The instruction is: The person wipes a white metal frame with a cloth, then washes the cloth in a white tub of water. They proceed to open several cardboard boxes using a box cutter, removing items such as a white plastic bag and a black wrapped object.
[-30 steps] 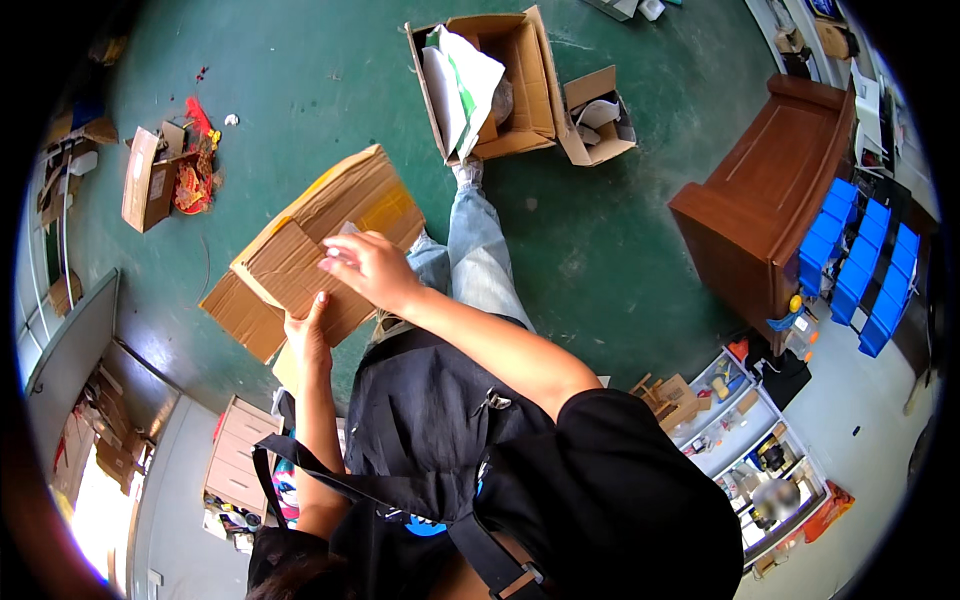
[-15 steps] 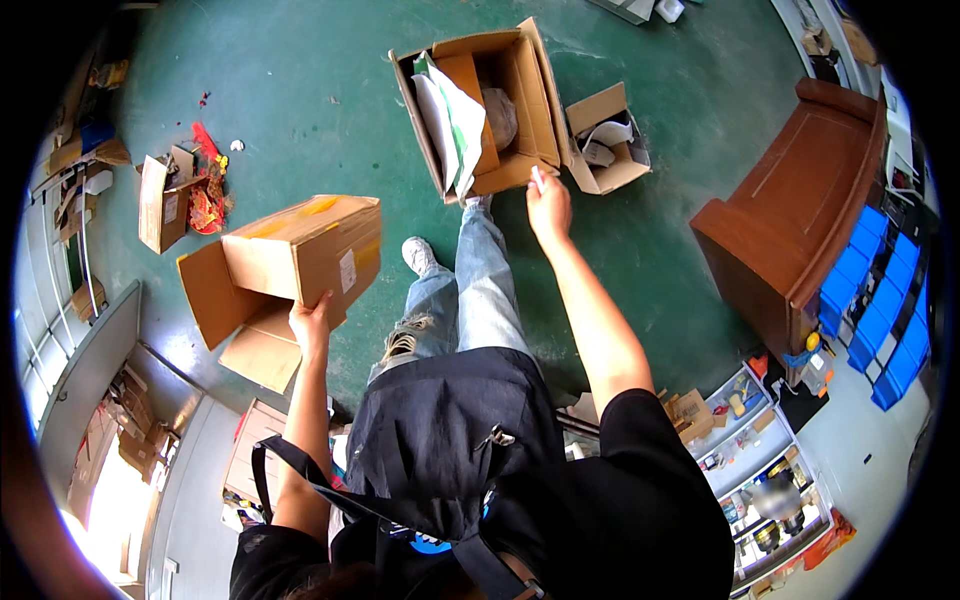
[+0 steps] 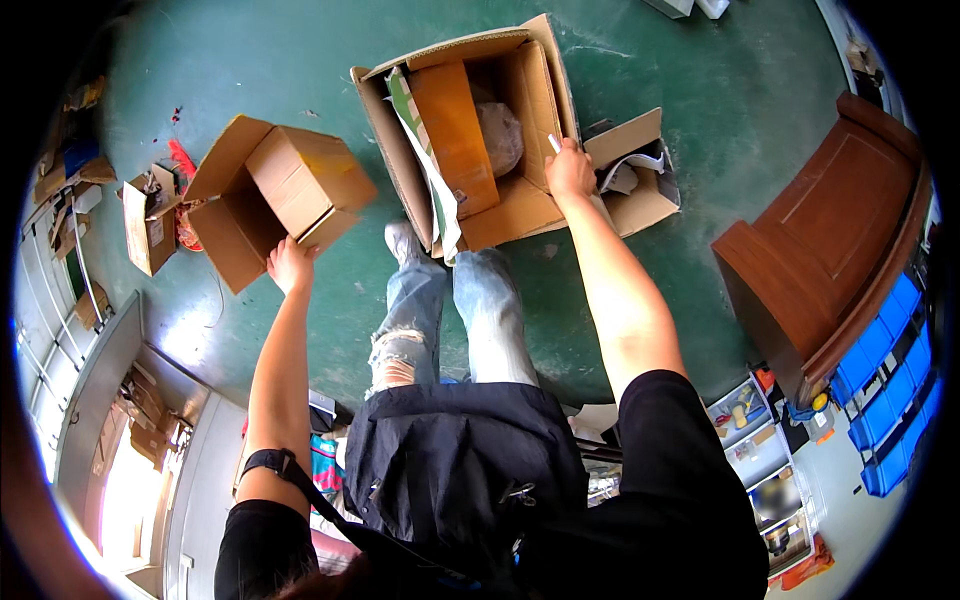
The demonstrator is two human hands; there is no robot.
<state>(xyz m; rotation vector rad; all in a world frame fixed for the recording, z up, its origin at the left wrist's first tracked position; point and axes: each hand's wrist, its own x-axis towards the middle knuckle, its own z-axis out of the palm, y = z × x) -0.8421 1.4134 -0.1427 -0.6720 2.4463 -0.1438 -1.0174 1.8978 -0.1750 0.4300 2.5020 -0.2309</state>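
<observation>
You have a green floor (image 3: 720,130) under you; on it sit a large open cardboard box (image 3: 537,110), a smaller open box (image 3: 642,212) just to its right, brown wooden furniture (image 3: 800,250) farther right, and your pale shoe (image 3: 402,243).

A scuffed green floor (image 3: 700,130) catches glare near the left. A reddish-brown wooden cabinet (image 3: 810,250) stands at the right. At lower left, daylight floods an opening (image 3: 140,490), perhaps a window or doorway.

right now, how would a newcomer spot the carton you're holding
On the green floor stands the largest open carton. Left of it, a smaller carton has its flaps spread. Unlike its neighbours, it's gripped by the left hand.
</observation>
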